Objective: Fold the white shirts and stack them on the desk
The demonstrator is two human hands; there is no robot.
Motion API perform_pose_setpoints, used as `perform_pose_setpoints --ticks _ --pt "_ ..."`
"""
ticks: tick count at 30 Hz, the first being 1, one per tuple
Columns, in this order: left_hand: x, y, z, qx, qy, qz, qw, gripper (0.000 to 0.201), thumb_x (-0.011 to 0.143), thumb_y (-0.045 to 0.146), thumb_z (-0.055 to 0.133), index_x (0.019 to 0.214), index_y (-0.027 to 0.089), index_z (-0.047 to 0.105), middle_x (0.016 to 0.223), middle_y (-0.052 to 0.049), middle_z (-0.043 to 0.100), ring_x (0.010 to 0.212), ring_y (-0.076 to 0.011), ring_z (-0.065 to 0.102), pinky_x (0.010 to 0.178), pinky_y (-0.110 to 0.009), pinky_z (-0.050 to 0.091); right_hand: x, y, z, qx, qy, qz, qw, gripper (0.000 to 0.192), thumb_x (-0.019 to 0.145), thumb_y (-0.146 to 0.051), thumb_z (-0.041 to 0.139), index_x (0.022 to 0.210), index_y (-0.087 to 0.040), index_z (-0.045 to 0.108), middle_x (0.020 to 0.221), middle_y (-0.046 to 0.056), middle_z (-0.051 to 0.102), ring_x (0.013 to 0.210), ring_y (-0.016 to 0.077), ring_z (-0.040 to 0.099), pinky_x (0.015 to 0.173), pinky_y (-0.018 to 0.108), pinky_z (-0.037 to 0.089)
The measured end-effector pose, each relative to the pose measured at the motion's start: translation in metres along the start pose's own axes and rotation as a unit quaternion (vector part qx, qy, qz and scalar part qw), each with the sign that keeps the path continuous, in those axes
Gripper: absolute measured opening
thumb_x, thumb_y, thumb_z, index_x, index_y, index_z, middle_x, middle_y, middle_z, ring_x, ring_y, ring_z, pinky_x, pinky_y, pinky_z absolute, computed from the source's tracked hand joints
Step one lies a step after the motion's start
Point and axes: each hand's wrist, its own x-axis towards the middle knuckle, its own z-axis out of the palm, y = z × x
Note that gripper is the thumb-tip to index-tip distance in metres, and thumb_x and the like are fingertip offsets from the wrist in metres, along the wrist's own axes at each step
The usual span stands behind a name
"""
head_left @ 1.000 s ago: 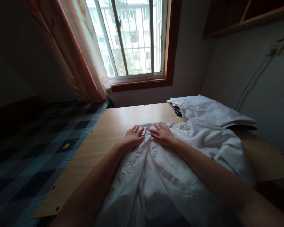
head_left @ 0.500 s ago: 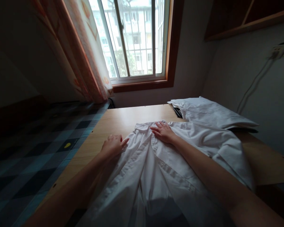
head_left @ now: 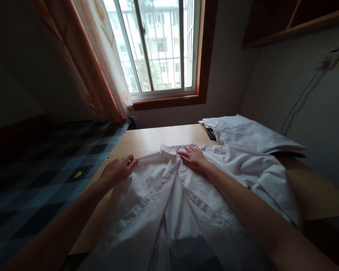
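A white shirt lies spread over the wooden table, its collar toward the window and its front edges parted down the middle. My left hand pinches the shirt at its left shoulder edge and draws the cloth out taut. With fingers stretched, my right hand lies flat on the shirt just right of the collar. Folds bunch on the shirt's right side, and its lower end falls into shadow close to me.
Folded white clothing with something black under it rests at the table's back right. A bed with a checked cover adjoins the table's left side. Ahead are a window and an orange curtain. A shelf hangs at upper right.
My left hand has moved left, pulling the shirt's left shoulder outward. The bunched cloth there is now spread flatter. My right hand stays on the shirt by the collar.
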Motion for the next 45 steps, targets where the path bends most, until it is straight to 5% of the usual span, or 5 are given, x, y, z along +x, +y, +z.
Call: perform_pose_setpoints --ticks 13,20,26,34,45 --pt "0.098 -0.041 0.005 0.024 -0.142 -0.006 0.990 0.039 0.077 0.058 0.057 0.081 0.020 0.067 0.077 -0.005 0.069 0.073 -0.0217 0.062 0.058 -0.025 0.035 0.005 -0.011 -0.004 0.002 -0.003 0.031 1.000 0.052 0.102 -0.057 0.027 0.147 -0.039 0.045 0.162 0.006 0.028 0.149 0.0318 0.020 0.119 0.056 0.012" --pt "0.078 0.024 0.013 0.032 0.108 0.076 0.991 0.029 0.088 0.031 0.053 0.107 0.016 0.068 0.112 -0.014 0.068 0.104 -0.0275 0.063 0.087 -0.033 0.047 0.005 -0.011 -0.005 0.003 -0.009 0.034 0.999 0.053 0.102 -0.057 0.025 0.148 -0.039 0.044 0.162 0.006 0.028 0.150 0.0312 0.020 0.119 0.055 0.012" --pt "0.061 0.087 0.040 -0.017 0.103 0.202 0.974 0.028 0.088 0.009 0.046 0.083 0.014 0.073 0.090 -0.011 0.070 0.086 -0.0206 0.065 0.086 -0.030 0.050 0.006 -0.008 -0.005 -0.009 -0.023 0.036 0.999 0.052 0.102 -0.058 0.026 0.148 -0.040 0.043 0.162 0.005 0.027 0.150 0.0303 0.018 0.119 0.054 0.011" --pt "0.066 0.073 0.085 -0.073 0.149 0.173 0.971 0.029 0.094 0.017 0.046 0.108 0.011 0.070 0.113 -0.014 0.071 0.108 -0.0233 0.063 0.103 -0.035 0.047 0.007 -0.006 -0.004 -0.011 -0.023 0.031 0.999 0.053 0.102 -0.058 0.026 0.148 -0.040 0.043 0.163 0.004 0.026 0.150 0.0299 0.019 0.119 0.053 0.012" --pt "0.074 0.070 0.099 -0.017 0.052 0.113 0.992 0.051 0.101 0.035 0.034 0.144 0.011 0.048 0.154 -0.013 0.043 0.145 -0.0224 0.035 0.121 -0.035 0.024 0.008 -0.006 -0.002 -0.002 -0.017 0.030 0.999 0.054 0.101 -0.060 0.025 0.148 -0.040 0.043 0.163 0.003 0.025 0.150 0.0298 0.018 0.119 0.053 0.010"
